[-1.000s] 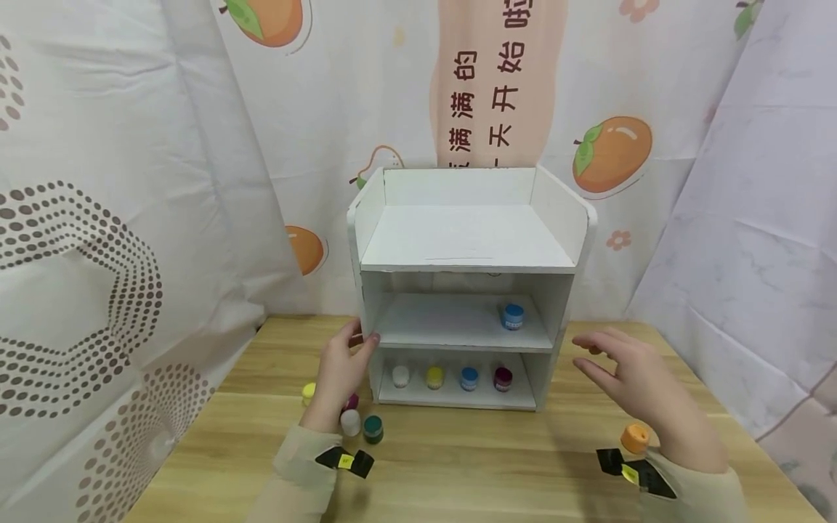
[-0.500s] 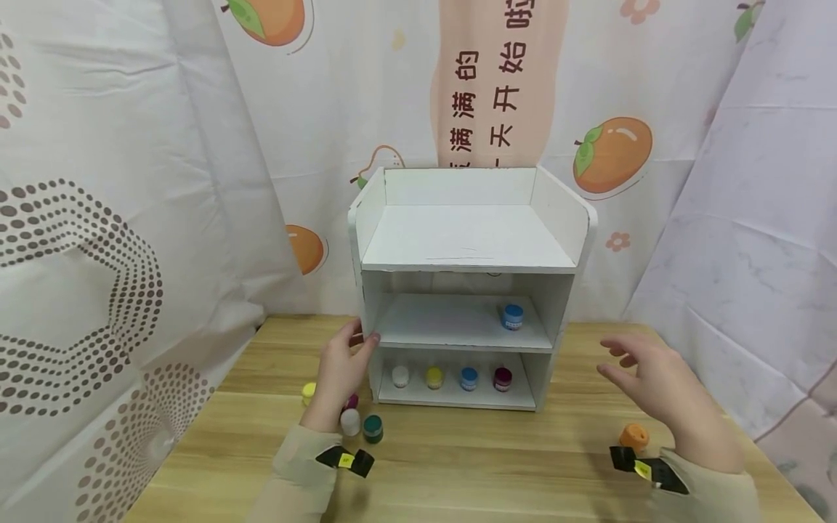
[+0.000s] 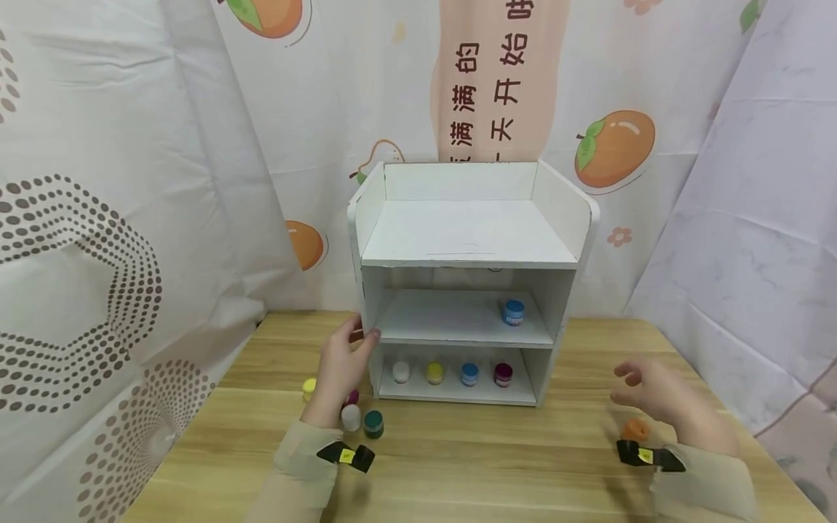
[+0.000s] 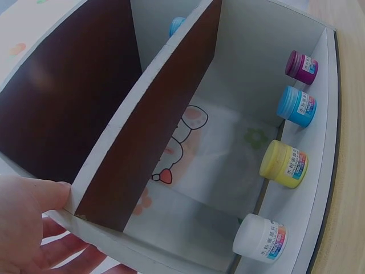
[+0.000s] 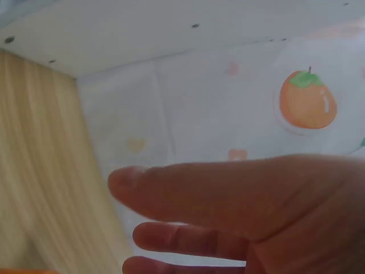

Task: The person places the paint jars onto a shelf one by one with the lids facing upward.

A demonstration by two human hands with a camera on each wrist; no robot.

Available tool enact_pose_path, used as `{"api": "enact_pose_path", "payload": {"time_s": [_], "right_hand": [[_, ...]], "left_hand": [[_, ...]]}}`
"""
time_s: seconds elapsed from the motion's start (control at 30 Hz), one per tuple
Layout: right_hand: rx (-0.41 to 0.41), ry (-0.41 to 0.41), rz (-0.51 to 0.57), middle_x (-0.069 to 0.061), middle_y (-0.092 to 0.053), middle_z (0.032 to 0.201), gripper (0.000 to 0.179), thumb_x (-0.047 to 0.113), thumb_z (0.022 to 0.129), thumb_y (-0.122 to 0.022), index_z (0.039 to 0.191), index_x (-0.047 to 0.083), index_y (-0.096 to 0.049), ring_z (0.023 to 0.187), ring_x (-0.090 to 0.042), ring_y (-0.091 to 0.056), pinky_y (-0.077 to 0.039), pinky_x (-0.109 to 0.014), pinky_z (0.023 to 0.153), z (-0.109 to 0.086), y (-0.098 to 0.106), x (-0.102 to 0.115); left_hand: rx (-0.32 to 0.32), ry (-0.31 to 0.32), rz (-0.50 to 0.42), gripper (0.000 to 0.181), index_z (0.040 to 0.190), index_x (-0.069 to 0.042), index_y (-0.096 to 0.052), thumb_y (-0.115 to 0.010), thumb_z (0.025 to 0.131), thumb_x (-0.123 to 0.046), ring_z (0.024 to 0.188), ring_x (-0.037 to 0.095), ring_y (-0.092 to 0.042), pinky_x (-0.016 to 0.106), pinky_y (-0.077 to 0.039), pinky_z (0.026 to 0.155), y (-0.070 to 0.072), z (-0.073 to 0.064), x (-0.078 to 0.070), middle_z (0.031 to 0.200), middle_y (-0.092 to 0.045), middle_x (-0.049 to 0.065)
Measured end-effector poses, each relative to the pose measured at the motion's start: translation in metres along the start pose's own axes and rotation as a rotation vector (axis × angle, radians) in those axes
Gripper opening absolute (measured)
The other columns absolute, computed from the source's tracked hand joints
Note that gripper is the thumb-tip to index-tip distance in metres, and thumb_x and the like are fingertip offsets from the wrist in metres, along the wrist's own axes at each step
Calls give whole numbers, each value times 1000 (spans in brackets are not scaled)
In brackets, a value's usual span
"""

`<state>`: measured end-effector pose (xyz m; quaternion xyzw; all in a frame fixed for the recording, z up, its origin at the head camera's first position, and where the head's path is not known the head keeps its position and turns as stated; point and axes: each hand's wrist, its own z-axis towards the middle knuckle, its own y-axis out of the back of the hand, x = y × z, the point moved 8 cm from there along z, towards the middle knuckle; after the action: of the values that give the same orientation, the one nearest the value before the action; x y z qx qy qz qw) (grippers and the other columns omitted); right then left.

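A small white shelf unit (image 3: pixel 471 231) stands on the wooden table. My left hand (image 3: pixel 342 367) grips its left side, the thumb (image 4: pixel 52 195) against the front edge and the fingers outside the panel. On the bottom shelf stand a white paint jar (image 4: pixel 260 238), a yellow paint jar (image 4: pixel 284 164), a blue paint jar (image 4: pixel 297 107) and a purple paint jar (image 4: pixel 301 67). Another blue paint jar (image 3: pixel 513 312) is on the middle shelf, at the right. My right hand (image 3: pixel 676 407) hovers near an orange jar (image 3: pixel 635 429) on the table, fingers loosely bent, holding nothing.
Beside my left wrist, on the table (image 3: pixel 471 465), are a yellow jar (image 3: pixel 309 387), a partly hidden purple jar (image 3: pixel 352 397), a white jar (image 3: pixel 351 418) and a dark green jar (image 3: pixel 373 424). A printed curtain (image 3: pixel 314 145) hangs behind the shelf unit.
My right hand has moved right, away from the shelf unit, and lower toward the orange jar. My left hand stays on the unit's side. The head view has tilted slightly.
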<state>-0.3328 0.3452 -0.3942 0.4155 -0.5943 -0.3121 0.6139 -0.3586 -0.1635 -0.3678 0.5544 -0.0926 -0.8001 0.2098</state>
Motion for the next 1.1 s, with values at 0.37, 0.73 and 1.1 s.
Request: {"api": "enact_pose_path", "payload": {"time_s": [0.37, 0.73, 1.1], "right_hand": [[183, -151, 184, -38, -55, 121, 45, 16, 88, -76, 123, -8, -59, 105, -47, -60, -58, -47, 60, -1, -33, -29], [182, -191, 278, -11, -63, 93, 21, 3, 89, -70, 106, -9, -64, 80, -22, -64, -61, -46, 68, -3, -42, -32], [150, -118, 203, -7, -64, 85, 15, 2, 87, -71, 100, -7, -67, 75, -21, -63, -61, -40, 63, 5, -44, -20]], "left_hand": [[1, 0, -3, 45, 140, -7, -59, -66, 101, -28, 121, 31, -62, 46, -55, 95, 0, 1, 1, 135, -62, 12], [7, 1, -5, 45, 140, -6, -58, -66, 101, -28, 121, 31, -61, 46, -55, 95, 0, 1, 2, 135, -62, 13], [-3, -5, 1, 45, 140, -4, -58, -66, 101, -26, 121, 34, -61, 47, -55, 95, 0, 0, 0, 135, -62, 16]]}}
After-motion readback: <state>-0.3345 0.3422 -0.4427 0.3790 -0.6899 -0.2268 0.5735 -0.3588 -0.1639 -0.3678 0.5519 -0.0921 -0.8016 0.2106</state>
